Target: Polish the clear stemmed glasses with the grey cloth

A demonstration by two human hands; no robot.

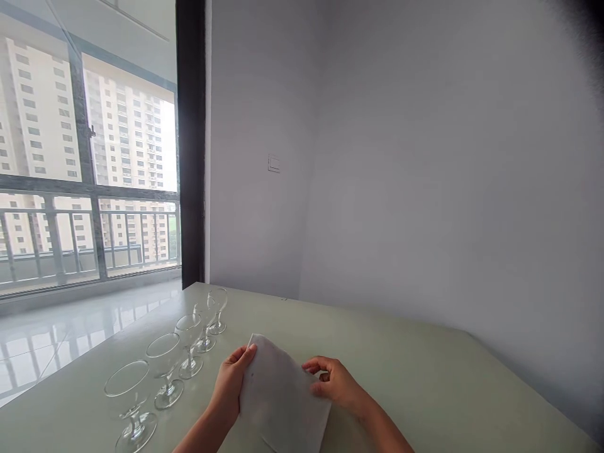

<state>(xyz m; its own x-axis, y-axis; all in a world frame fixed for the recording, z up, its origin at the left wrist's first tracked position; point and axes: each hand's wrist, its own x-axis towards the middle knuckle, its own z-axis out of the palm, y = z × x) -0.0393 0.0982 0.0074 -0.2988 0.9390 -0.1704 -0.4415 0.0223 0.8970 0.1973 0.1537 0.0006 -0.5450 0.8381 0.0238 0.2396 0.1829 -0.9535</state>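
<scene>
My left hand (232, 377) grips the upper left edge of a white folded sheet (283, 402), thumb on top and fingers behind. Whether it is paper or thin cloth, I cannot tell. The sheet is tilted above the table, and its lower end runs out of view. My right hand (333, 385) is at the sheet's right edge, fingers curled with a gap between thumb and fingertips; it may be touching the edge. Left of my hands, several clear stemmed glasses stand upright in a row, the nearest glass (135, 428) at the lower left and the farthest glass (218, 327) near the back edge.
A pale green table (406, 371) spreads under everything. Grey walls (401, 189) meet behind it, with a switch plate (274, 163) on the left one. At the left, a dark frame (191, 145) borders a glossy tiled floor (94, 333) and large windows.
</scene>
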